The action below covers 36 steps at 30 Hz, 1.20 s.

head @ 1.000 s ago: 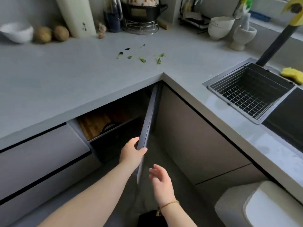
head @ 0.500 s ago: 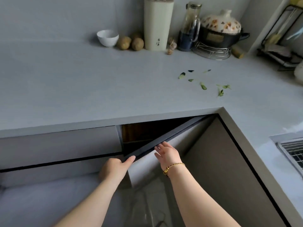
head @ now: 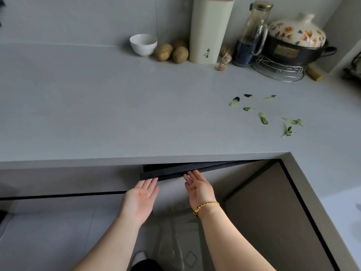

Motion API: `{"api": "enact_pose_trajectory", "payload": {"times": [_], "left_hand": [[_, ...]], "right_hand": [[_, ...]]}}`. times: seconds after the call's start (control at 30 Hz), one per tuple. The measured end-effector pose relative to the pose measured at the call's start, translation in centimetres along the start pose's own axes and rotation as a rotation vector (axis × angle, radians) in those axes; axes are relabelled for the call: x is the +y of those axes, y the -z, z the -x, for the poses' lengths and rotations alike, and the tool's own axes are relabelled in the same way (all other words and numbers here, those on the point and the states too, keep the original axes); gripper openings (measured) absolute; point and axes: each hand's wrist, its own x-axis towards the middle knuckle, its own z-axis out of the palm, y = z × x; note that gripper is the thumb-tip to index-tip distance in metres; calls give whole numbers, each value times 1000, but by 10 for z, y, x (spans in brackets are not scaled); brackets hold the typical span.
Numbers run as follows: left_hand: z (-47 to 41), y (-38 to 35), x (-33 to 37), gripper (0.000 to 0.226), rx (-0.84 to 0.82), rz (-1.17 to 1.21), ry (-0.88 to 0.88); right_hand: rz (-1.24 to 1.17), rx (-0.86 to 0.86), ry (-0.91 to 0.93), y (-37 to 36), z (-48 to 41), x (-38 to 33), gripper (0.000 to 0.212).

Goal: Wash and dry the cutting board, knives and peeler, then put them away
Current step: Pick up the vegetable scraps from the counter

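A grey corner cabinet door under the counter stands nearly shut, with only a thin dark gap along its top edge. My left hand lies flat against the door's front, fingers straight. My right hand, with a gold bracelet at the wrist, presses the door beside it, fingers straight too. A cream knife block stands at the back of the counter. No cutting board, knives or peeler can be seen; the cabinet's inside is hidden.
On the grey counter sit a white bowl, potatoes, garlic, a glass jug and a floral-lidded black pot on a wire stand. Green peel scraps lie at the right. Another cabinet front meets the corner.
The cabinet door has swung from wide open to almost shut. Both hands went from holding its edge to pressing flat on its front. The view turned left, away from the sink.
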Motion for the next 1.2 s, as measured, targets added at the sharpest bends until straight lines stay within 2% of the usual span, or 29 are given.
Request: {"api": "enact_pose_trajectory", "payload": {"times": [0.13, 0.23, 0.3, 0.43, 0.53, 0.63, 0.73, 0.8, 0.87, 0.97, 1.03, 1.07, 1.13, 1.2], "left_hand": [[-13, -10, 9, 92, 2, -11, 15], [-25, -15, 16, 95, -18, -19, 31], [-32, -16, 20, 91, -51, -53, 45], [-43, -17, 23, 64, -104, -117, 75], [-46, -18, 26, 57, -126, -205, 83], [-40, -18, 29, 51, -148, -417, 110], [-25, -11, 32, 36, -191, -812, 134], [-12, -9, 34, 24, -251, -1025, 117], [4, -17, 38, 28, -367, -1138, 106], [16, -43, 42, 30, -536, -1234, 38], [15, -67, 39, 11, -601, -1257, -52], [13, -79, 38, 11, -610, -1271, -102], [7, -106, 30, 26, -631, -1318, -192], [-1, -129, 21, 30, -641, -1382, -288]], "right_hand": [[-75, 5, 11, -7, -8, -4, 60], [-110, 31, 27, -16, -17, -4, 62], [-112, 27, 36, -20, -22, -4, 63], [-81, 4, 46, -23, -29, -3, 66], [-43, -7, 59, -25, -31, -2, 62], [2, 1, 60, -21, -27, -1, 65], [47, 35, 69, -10, -12, -5, 59], [116, 61, 95, 1, -2, -9, 51], [264, 90, 129, 14, 9, -14, 43], [509, 78, 171, 26, 26, -25, 36], [593, 73, 205, 34, 34, -37, 32], [620, 80, 228, 37, 35, -44, 31], [683, 117, 298, 45, 32, -64, 31], [744, 143, 358, 49, 26, -83, 30]]}}
